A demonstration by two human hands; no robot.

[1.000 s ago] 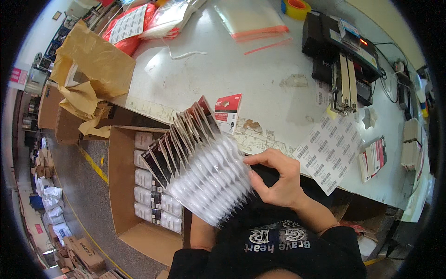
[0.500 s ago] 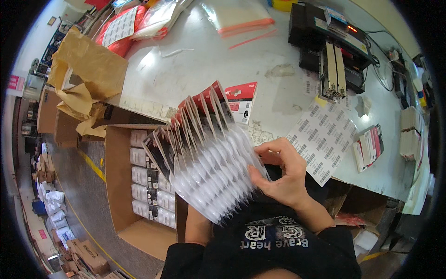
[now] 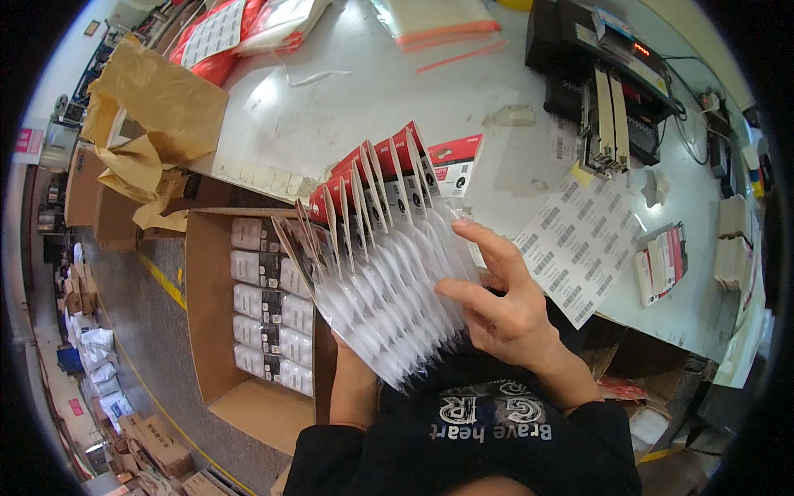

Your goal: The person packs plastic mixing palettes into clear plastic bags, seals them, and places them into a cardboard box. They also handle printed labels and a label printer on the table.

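Observation:
A fanned stack of carded packs (image 3: 389, 281), with red-and-black header cards and clear plastic blisters over white contents, is held in front of my body. My left hand (image 3: 350, 372) supports it from beneath; its fingers are hidden behind the packs, and only the wrist side shows. At the stack's right edge is my right hand (image 3: 509, 302), thumb and index finger spread apart, their tips against the outermost pack. One red-and-white card (image 3: 460, 161) shows on the table just beyond the stack.
An open cardboard box (image 3: 256, 397) with rows of similar packs stands at left. On the table (image 3: 331, 107) are a barcode label sheet (image 3: 579, 248), a small card stack (image 3: 662, 263), a black machine (image 3: 600, 74) and plastic bags (image 3: 434, 21). Crumpled brown paper (image 3: 157, 116) lies far left.
The stack has shifted slightly and tilted so more of the red card fronts show. My right thumb and index finger have opened wider and moved onto the stack's edge.

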